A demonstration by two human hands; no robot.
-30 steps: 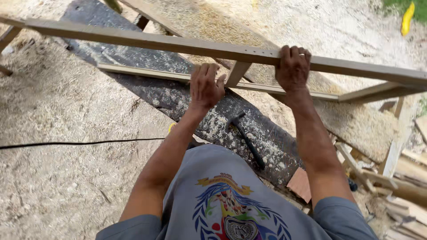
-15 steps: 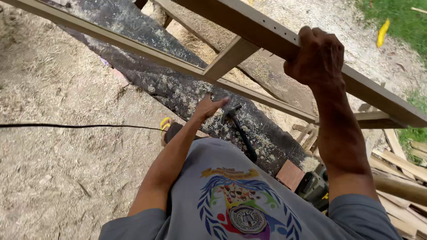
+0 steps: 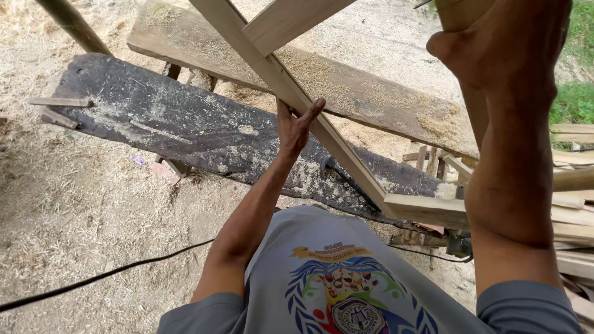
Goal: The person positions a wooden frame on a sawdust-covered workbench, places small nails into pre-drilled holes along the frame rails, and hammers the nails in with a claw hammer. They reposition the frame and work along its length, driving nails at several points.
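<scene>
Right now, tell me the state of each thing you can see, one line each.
Wooden frame: lifted and tilted above the bench.
Left hand: fingers open, pressed against a frame rail.
Right hand: closed around a frame rail, raised high.
Dark plank: lying flat, dusted with sawdust.
Pale plank: lying flat behind it, covered in sawdust.
Black cable: slack on the ground.

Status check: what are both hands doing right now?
Left hand on wooden frame rail. Right hand grips its upper bar. Dark plank and hammer below.

No packages, signs or screens in view. Only a small pale purple scrap (image 3: 138, 160), perhaps a label, on the sawdust ground, left of centre.
</scene>
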